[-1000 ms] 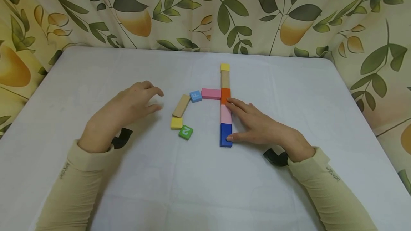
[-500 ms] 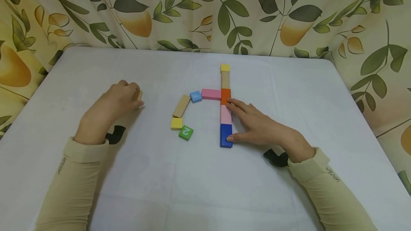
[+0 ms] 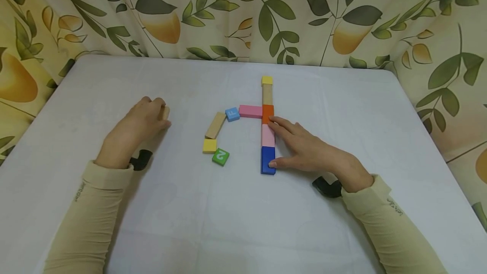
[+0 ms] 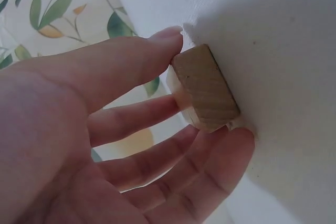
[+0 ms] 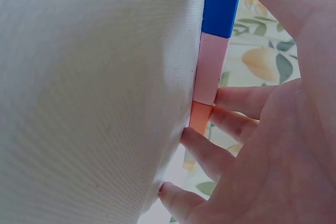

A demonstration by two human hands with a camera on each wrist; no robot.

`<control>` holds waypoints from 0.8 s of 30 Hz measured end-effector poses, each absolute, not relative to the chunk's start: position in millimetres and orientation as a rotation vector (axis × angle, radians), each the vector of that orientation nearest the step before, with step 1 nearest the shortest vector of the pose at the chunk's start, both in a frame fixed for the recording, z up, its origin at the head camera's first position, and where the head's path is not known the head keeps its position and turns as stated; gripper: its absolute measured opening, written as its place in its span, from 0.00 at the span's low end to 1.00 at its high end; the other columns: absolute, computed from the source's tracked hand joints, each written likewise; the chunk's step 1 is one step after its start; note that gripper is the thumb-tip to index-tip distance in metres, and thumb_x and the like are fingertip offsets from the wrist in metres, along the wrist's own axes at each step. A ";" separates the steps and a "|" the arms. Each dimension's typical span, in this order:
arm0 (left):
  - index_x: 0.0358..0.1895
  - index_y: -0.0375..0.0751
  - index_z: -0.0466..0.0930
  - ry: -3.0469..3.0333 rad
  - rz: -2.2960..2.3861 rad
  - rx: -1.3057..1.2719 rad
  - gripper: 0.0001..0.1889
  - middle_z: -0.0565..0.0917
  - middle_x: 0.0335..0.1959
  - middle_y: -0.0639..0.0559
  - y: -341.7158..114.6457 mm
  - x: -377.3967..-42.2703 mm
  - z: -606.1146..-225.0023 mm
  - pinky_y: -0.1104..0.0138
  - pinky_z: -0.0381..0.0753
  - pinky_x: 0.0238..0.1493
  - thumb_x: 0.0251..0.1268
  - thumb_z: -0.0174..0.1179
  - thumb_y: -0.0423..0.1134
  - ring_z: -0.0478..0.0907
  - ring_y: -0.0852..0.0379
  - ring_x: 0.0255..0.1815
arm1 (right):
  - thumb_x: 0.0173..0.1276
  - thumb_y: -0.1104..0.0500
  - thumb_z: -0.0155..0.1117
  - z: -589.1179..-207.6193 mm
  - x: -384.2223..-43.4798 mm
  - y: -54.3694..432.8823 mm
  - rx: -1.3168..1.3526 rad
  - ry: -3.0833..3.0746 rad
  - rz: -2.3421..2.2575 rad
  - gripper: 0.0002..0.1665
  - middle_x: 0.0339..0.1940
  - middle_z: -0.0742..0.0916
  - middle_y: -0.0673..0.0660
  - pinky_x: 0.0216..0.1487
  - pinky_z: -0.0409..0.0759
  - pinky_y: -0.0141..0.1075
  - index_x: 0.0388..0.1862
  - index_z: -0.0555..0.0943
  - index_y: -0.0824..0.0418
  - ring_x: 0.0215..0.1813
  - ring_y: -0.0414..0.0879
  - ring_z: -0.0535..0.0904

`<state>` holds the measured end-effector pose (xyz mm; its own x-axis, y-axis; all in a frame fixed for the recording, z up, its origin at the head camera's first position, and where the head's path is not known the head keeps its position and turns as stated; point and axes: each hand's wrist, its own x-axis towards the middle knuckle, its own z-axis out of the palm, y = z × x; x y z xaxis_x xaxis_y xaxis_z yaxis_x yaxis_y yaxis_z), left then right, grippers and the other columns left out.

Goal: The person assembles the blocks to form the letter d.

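At the left of the table, my left hand (image 3: 135, 128) pinches a plain wooden block (image 4: 207, 90) between thumb and fingers, close over the white cloth. My right hand (image 3: 308, 149) lies beside a straight column of blocks, its fingers fairly straight. Its thumb touches the dark blue block (image 3: 267, 160), while a fingertip rests at the orange block (image 3: 267, 110). Between these two is a light pink block (image 3: 268, 136). Beyond the orange one come a wooden block (image 3: 267, 94) and a yellow block (image 3: 267, 80).
From the orange block a curve runs left: a pink block (image 3: 251, 111), a blue letter tile (image 3: 232, 114), a wooden block (image 3: 215, 125), a yellow block (image 3: 209, 146) and a green tile (image 3: 220, 157) marked 2. A patterned curtain (image 3: 224, 16) hangs behind the white-covered table (image 3: 228, 219).
My left hand has drawn back leftward from near the curve and now holds a wooden block. It has barely moved in the last half second. My right hand stays at the column.
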<state>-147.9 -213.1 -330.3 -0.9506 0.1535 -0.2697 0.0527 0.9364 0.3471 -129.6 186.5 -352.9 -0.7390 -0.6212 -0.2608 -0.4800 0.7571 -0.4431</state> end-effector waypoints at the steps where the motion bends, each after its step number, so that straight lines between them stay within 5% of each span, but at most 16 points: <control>1: 0.67 0.24 0.62 2.807 0.484 0.160 0.30 0.67 0.60 0.21 -212.2 -147.9 -330.6 0.40 0.71 0.60 0.71 0.59 0.39 0.70 0.29 0.58 | 0.61 0.37 0.70 -352.8 -129.6 186.6 -0.843 2.559 -0.492 0.60 0.83 0.50 0.56 0.80 0.41 0.60 0.82 0.49 0.54 0.82 0.59 0.48; 24: 0.57 0.26 0.75 2.925 0.481 0.353 0.20 0.81 0.47 0.31 -196.8 -146.3 -332.6 0.49 0.77 0.51 0.65 0.64 0.31 0.77 0.39 0.48 | 0.61 0.37 0.70 -352.2 -129.4 187.6 -0.844 2.560 -0.504 0.60 0.83 0.50 0.56 0.80 0.41 0.60 0.82 0.49 0.55 0.82 0.58 0.48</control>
<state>-146.3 -196.8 -332.6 -0.9600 0.2555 -0.1147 0.2053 0.9205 0.3324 -129.4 187.6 -352.2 -0.7396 -0.6232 -0.2542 -0.4803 0.7533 -0.4493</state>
